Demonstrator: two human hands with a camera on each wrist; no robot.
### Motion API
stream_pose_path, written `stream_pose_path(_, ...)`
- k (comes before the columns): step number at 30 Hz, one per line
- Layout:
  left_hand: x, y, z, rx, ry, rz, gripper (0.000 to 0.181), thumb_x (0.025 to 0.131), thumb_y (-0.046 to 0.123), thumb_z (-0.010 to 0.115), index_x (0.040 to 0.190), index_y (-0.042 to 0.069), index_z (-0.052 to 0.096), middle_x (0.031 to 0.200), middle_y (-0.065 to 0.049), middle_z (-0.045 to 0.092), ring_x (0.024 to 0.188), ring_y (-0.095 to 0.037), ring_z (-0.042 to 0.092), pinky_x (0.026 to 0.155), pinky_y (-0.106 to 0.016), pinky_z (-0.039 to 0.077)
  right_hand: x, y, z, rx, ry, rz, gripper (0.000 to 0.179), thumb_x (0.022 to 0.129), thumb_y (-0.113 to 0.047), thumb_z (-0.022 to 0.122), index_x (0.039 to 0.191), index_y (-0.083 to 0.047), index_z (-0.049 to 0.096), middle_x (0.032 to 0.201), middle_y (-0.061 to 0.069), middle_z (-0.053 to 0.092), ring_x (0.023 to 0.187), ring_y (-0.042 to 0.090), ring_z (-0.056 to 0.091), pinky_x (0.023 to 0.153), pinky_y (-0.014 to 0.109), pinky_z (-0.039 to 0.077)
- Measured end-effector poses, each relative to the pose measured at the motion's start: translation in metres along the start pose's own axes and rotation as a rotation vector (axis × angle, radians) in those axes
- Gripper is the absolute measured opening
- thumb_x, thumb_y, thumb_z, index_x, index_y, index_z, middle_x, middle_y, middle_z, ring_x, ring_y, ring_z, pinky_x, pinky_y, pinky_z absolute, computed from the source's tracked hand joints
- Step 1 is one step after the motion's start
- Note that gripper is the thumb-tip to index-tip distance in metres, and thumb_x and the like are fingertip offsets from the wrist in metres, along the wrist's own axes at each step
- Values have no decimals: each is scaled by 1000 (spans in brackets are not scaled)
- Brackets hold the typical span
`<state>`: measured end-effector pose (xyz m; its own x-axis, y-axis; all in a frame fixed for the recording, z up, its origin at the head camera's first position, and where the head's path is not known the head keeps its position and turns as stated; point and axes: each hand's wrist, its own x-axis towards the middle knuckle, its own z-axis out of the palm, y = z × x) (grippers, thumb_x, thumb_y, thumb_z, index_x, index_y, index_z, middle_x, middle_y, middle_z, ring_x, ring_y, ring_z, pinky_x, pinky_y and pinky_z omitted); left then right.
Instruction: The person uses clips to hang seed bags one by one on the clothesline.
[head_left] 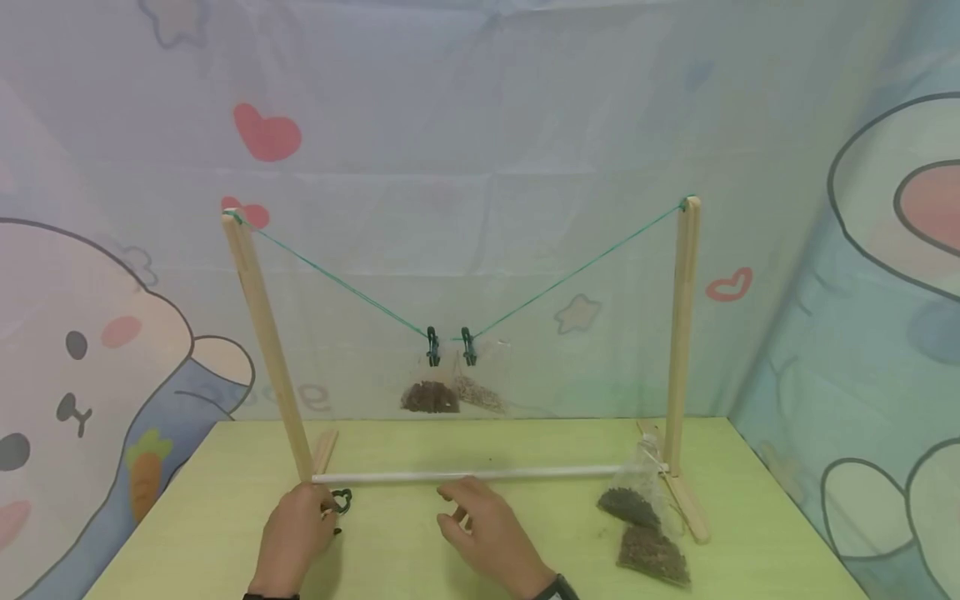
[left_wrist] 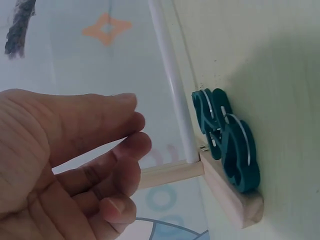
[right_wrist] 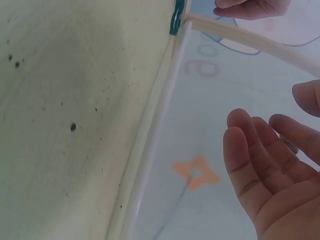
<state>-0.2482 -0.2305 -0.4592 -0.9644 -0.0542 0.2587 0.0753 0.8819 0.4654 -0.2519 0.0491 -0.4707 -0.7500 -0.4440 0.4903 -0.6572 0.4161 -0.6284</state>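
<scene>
My left hand (head_left: 294, 533) hovers over the table at the left, thumb and fingers loosely bent with nothing between them. Beside it lie green plastic clothespins (left_wrist: 234, 145), near the frame's wooden foot; in the head view the hand partly hides a clothespin (head_left: 342, 501). Before the white crossbar, my right hand (head_left: 491, 529) is held with loosely bent fingers and grips nothing. Two clothespins (head_left: 432, 347) hang on the sagging green string (head_left: 337, 282). Below them hang a clear bag with dark brown bits (head_left: 431, 397) and another with paler bits (head_left: 480, 394).
Wooden posts (head_left: 270, 342) carry the string at both ends, joined low down by a white bar (head_left: 525, 475). On the right of the table lie a bag of dark bits (head_left: 630, 504) and a bag of brown bits (head_left: 652, 554), by the right foot (head_left: 690, 510). A printed curtain hangs behind.
</scene>
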Motion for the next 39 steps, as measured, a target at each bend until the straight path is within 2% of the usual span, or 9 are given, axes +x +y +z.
stream_pose_path(4,0,-3,8,-8,-32,-2,5,80,-6,77,83,-2,78,84,-14,73,62,-16,56,50,-30,47,0,2,4,19,-23,19,21,101,-10,65,120,-6,71,113,7,69,81,1,64,67,25,59)
stream_pose_path(7,1,-4,13,8,-55,-17,5,79,-6,79,80,-1,78,87,-16,74,62,-16,53,51,-30,45,0,2,6,31,-46,34,21,101,-12,65,120,-7,72,111,6,68,79,-1,63,67,24,58)
stream_pose_path(9,2,-5,16,25,-75,-36,4,80,-5,79,81,-1,78,90,-18,75,63,-16,54,53,-31,47,0,2,7,36,-58,32,22,102,-13,65,121,-7,72,110,6,68,78,-1,62,67,23,57)
stream_pose_path(14,2,-7,23,51,-125,-78,4,79,-6,79,79,-2,77,81,-13,74,64,-18,60,56,-37,54,0,3,10,30,-76,5,21,102,-12,65,121,-5,72,109,7,68,76,0,62,65,18,54)
stream_pose_path(20,2,-7,27,67,-136,-80,11,78,-11,76,75,0,75,80,-14,72,72,-27,69,64,-46,59,-1,4,10,19,-97,3,21,102,-12,65,119,-3,71,108,9,69,75,0,62,63,16,53)
stream_pose_path(26,0,-10,31,26,-120,-42,22,74,-13,77,66,7,72,70,-4,67,65,-18,60,57,-38,53,-3,6,9,5,-90,3,21,100,-10,66,119,-3,72,109,8,69,75,-3,61,66,16,54)
stream_pose_path(30,0,-9,32,-31,-130,7,21,76,-8,81,68,8,70,69,1,63,63,-15,55,55,-32,48,-3,9,5,27,-97,58,25,101,-14,67,124,-4,71,111,10,70,76,-1,63,68,18,55)
stream_pose_path(34,0,0,29,-67,-106,72,22,81,-5,80,70,9,68,68,3,58,62,-13,51,55,-29,44,-2,11,-2,73,-106,133,31,102,-18,67,129,-5,69,113,14,70,79,4,66,69,21,57)
stream_pose_path(39,0,21,25,-69,-50,119,23,85,-4,77,71,9,64,73,2,55,65,-12,49,56,-28,44,-3,17,-10,87,-93,150,34,103,-21,66,132,-5,68,116,17,70,81,7,67,69,22,57)
